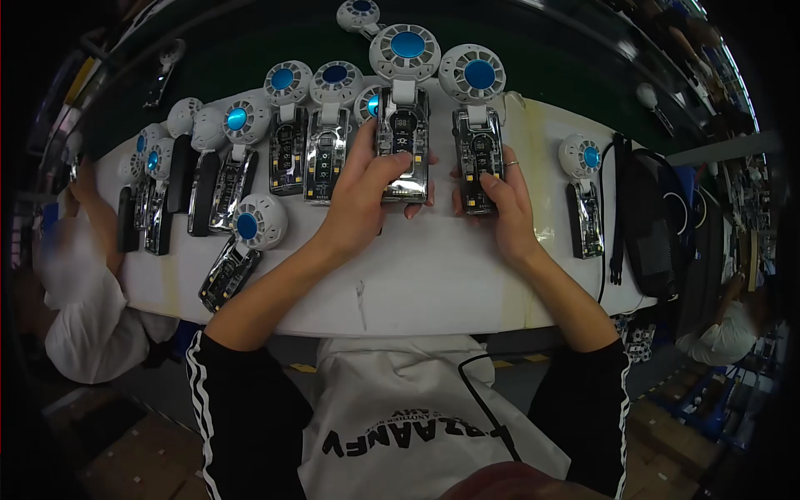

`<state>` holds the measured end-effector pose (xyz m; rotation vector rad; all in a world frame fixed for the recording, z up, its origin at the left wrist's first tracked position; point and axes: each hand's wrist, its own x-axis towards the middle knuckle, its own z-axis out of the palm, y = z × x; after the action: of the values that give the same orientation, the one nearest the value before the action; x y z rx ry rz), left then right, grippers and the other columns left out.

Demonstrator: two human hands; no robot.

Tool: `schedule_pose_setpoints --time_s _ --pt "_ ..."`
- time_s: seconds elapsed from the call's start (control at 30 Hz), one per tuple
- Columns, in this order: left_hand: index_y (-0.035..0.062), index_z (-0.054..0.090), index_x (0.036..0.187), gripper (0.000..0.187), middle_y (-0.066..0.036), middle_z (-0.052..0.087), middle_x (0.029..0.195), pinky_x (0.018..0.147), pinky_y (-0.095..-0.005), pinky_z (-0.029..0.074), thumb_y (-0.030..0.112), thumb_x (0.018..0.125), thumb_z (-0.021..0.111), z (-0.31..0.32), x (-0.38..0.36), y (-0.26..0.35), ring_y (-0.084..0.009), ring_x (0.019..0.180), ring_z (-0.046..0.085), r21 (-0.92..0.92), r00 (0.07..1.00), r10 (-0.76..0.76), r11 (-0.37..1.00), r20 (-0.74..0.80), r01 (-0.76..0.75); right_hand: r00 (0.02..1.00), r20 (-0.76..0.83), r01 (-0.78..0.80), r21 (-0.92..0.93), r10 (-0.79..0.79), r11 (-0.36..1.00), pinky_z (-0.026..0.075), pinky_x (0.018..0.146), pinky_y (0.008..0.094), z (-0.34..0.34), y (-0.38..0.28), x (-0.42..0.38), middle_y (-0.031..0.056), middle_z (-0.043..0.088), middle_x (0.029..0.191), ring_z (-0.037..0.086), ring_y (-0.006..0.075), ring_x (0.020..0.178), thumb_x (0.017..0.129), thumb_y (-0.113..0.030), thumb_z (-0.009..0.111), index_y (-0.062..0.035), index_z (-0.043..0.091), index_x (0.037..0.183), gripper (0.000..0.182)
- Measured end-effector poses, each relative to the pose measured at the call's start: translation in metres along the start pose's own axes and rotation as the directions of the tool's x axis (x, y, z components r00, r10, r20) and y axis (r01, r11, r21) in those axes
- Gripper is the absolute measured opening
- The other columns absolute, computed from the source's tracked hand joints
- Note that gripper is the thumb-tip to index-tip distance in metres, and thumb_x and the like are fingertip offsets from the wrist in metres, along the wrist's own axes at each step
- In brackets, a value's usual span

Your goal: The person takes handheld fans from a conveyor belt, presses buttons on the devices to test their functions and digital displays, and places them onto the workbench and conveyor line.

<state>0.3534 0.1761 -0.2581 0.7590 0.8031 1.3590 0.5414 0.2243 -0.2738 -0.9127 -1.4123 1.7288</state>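
My left hand (371,179) is wrapped round a handheld fan (405,125) with a clear body, a white round head and a blue centre; its thumb lies on the front of the body. To the right, my right hand (506,196) grips a second, similar fan (477,150), thumb on its lower front. Both fans are upright, heads away from me, and do not touch each other. Just left of my left hand stand two more fans (327,154) (287,150). Another blue-centred head (367,104) shows partly behind the left-hand fan.
More fans (233,187) crowd the left of the white table (417,292); one lies tilted (230,271) near my left forearm. At the right are a single fan (586,208) and a black bag (654,225) with straps. Co-workers (83,292) (729,333) sit at both sides.
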Motion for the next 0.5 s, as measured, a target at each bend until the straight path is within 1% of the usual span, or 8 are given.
schedule_pose_setpoints --time_s 0.03,0.07,0.13,0.33,0.37,0.43,0.47,0.5 --pt "0.0049 0.032 0.123 0.040 -0.016 0.054 0.102 0.050 -0.0280 0.043 0.016 0.087 0.044 -0.0006 -0.0004 -0.0007 -0.0220 0.073 0.060 0.020 1.000 0.023 1.000 0.002 -0.023 0.999 0.034 -0.016 0.029 0.015 0.999 0.047 0.066 0.0256 -0.0003 -0.0012 -0.0006 0.0110 0.056 0.102 0.056 0.0125 0.077 0.089 -0.014 0.039 -0.0035 0.026 0.127 0.041" --pt "0.0051 0.031 0.125 0.042 -0.016 0.054 0.102 0.050 -0.0277 0.043 0.017 0.087 0.044 -0.0014 -0.0018 -0.0013 -0.0217 0.073 0.060 0.042 0.999 0.046 0.998 0.005 -0.046 0.999 0.034 -0.023 0.035 0.022 0.999 0.047 0.066 0.0256 -0.0005 -0.0003 -0.0015 0.0110 0.056 0.102 0.056 0.0125 0.077 0.089 -0.014 0.039 -0.0035 0.026 0.127 0.041" --pt "0.0053 0.031 0.125 0.043 -0.016 0.054 0.102 0.050 -0.0276 0.043 0.017 0.087 0.044 -0.0010 -0.0036 -0.0014 -0.0216 0.073 0.060 0.042 0.999 0.040 0.998 0.003 -0.041 0.999 0.051 -0.006 0.033 0.005 0.999 0.047 0.070 0.0265 -0.0013 0.0011 -0.0023 0.0113 0.055 0.103 0.055 0.0125 0.079 0.090 -0.013 0.038 -0.0035 0.026 0.128 0.042" --pt "0.0066 0.029 0.128 0.046 -0.016 0.053 0.103 0.050 -0.0269 0.043 0.017 0.086 0.045 0.0001 -0.0045 -0.0035 -0.0216 0.072 0.060 0.106 0.998 0.062 0.992 0.025 -0.064 0.999 0.045 0.008 0.068 -0.011 0.998 0.047 0.070 0.0261 -0.0018 0.0015 -0.0046 0.0109 0.056 0.103 0.055 0.0122 0.079 0.090 -0.013 0.039 -0.0035 0.027 0.129 0.042" --pt "0.0070 0.029 0.128 0.046 -0.016 0.053 0.103 0.050 -0.0269 0.043 0.017 0.086 0.045 0.0004 -0.0047 -0.0036 -0.0216 0.073 0.060 0.103 0.998 0.053 0.993 0.024 -0.056 0.999 0.049 0.013 0.086 -0.017 0.996 0.047 0.070 0.0261 -0.0022 0.0004 -0.0058 0.0109 0.056 0.103 0.055 0.0122 0.079 0.090 -0.013 0.039 -0.0035 0.027 0.129 0.042" --pt "0.0081 0.029 0.128 0.045 -0.016 0.053 0.102 0.050 -0.0276 0.043 0.017 0.086 0.045 -0.0016 -0.0048 -0.0033 -0.0217 0.072 0.060 0.101 0.999 0.042 0.994 0.026 -0.044 0.999 0.022 -0.034 0.095 0.032 0.995 0.046 0.069 0.0254 -0.0013 -0.0007 -0.0064 0.0109 0.056 0.103 0.055 0.0119 0.079 0.089 -0.014 0.039 -0.0038 0.027 0.130 0.043" --pt "0.0081 0.028 0.128 0.045 -0.016 0.053 0.102 0.050 -0.0280 0.043 0.016 0.086 0.044 -0.0021 -0.0049 -0.0045 -0.0218 0.072 0.059 0.081 0.999 0.041 0.996 0.018 -0.043 0.999 0.047 -0.025 0.120 0.019 0.993 0.046 0.069 0.0254 -0.0017 0.0015 -0.0055 0.0109 0.056 0.103 0.055 0.0119 0.079 0.089 -0.014 0.039 -0.0038 0.027 0.130 0.043" --pt "0.0081 0.028 0.128 0.045 -0.016 0.053 0.102 0.050 -0.0284 0.043 0.016 0.086 0.044 -0.0022 -0.0054 -0.0056 -0.0220 0.071 0.059 0.064 0.999 0.041 0.997 0.009 -0.042 0.999 0.027 -0.021 0.110 0.018 0.994 0.046 0.068 0.0252 -0.0031 0.0043 -0.0052 0.0110 0.057 0.102 0.055 0.0118 0.078 0.089 -0.014 0.040 -0.0039 0.027 0.130 0.044"
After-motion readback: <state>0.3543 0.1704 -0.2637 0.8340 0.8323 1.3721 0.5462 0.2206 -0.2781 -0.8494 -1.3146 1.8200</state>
